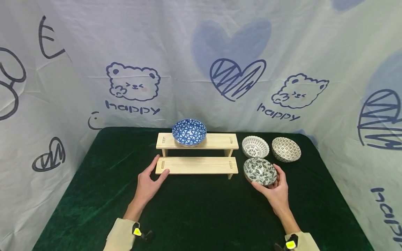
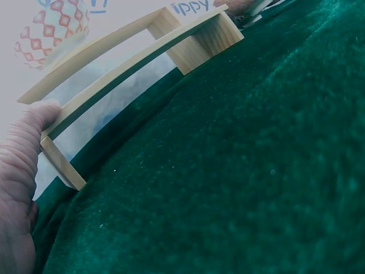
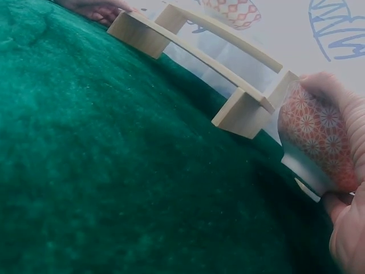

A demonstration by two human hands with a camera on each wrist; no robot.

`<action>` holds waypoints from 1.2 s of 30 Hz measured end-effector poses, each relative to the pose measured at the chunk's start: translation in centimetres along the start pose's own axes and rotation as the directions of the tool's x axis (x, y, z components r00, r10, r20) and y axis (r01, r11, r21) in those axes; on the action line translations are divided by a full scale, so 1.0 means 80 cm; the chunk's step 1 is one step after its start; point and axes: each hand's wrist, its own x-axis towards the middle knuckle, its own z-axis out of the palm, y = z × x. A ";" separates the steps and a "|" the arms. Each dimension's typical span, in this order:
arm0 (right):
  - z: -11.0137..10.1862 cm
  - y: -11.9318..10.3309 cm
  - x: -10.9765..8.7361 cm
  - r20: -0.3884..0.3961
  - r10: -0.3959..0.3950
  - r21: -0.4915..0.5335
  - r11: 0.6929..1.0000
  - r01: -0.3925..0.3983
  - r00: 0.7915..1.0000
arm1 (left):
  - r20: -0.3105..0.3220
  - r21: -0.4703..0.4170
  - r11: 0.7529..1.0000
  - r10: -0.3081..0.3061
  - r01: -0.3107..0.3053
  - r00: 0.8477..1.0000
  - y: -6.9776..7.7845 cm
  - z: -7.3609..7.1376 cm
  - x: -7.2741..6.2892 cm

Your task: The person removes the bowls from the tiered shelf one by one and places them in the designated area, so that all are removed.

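My right hand (image 1: 276, 190) grips a small bowl (image 1: 260, 170) with a dark leaf pattern inside, fingers at its right side and thumb at the near rim. In the right wrist view this bowl (image 3: 313, 134) shows reddish flowers outside and a pale foot tilted off the green cloth. A two-step wooden display stand (image 1: 196, 165) stands left of it. My left hand (image 1: 147, 184) holds the lower step's left end, thumb at the front edge and index finger toward the back. On the upper step sits a blue-and-white bowl (image 1: 189, 131) with a triangle pattern.
Behind the held bowl are a white ribbed-pattern bowl (image 1: 255, 146) and a beige patterned bowl (image 1: 286, 149), side by side on the dark green cloth (image 1: 201, 212). A pale printed curtain (image 1: 188, 52) hangs along the back and sides.
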 end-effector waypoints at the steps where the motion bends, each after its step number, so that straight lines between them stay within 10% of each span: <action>1: -0.001 0.001 -0.001 0.002 0.003 -0.002 1.000 -0.003 1.000 | 0.000 0.000 1.000 0.000 0.000 1.000 0.000 0.000 0.000; 15: -0.008 0.015 -0.011 0.027 0.094 -0.048 0.995 -0.092 0.995 | -0.016 0.001 1.000 0.009 -0.009 1.000 -0.001 0.004 0.000; 24: -0.019 0.011 -0.008 0.120 0.089 -0.246 0.968 -0.057 0.989 | -0.006 0.003 1.000 0.001 -0.001 1.000 0.000 0.001 0.001; 36: -0.016 0.018 -0.014 0.062 0.014 -0.139 0.990 -0.005 0.998 | -0.013 0.009 1.000 0.011 -0.011 1.000 -0.002 0.001 0.001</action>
